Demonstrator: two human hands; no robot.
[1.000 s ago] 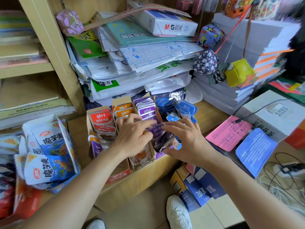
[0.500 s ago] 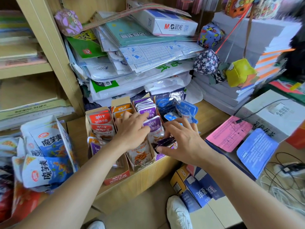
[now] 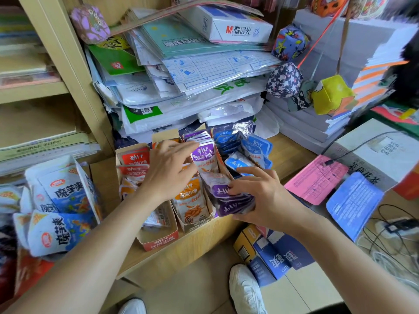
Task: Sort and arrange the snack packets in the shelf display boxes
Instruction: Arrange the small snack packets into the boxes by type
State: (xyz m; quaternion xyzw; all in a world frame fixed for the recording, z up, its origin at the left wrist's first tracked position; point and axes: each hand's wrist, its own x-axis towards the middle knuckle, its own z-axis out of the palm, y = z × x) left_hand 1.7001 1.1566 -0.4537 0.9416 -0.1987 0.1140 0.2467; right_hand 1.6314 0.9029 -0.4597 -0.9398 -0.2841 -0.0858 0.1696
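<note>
Narrow cardboard display boxes stand side by side on a wooden shelf: a red-packet box (image 3: 158, 240), an orange-packet box (image 3: 195, 223), a purple row and a blue row (image 3: 235, 141). My right hand (image 3: 256, 196) grips a small stack of purple packets (image 3: 233, 201) at the front of the purple row. My left hand (image 3: 169, 171) lies over the red and orange boxes with fingers spread, fingertips touching the upright purple packet (image 3: 204, 158). Loose blue packets (image 3: 256, 150) lie tilted behind my right hand.
Large white-and-blue snack bags (image 3: 59, 207) fill a box at left. Stacked paper and plastic sleeves (image 3: 181, 82) rise behind the boxes. Pink (image 3: 315, 180) and blue (image 3: 353, 205) sheets lie at right, near cables (image 3: 390, 234). A blue carton (image 3: 272, 252) sits on the floor by my shoes.
My right hand has drawn the purple stack down toward the front of its row. An upright purple packet now shows behind it, and my left hand's fingers have spread toward it.
</note>
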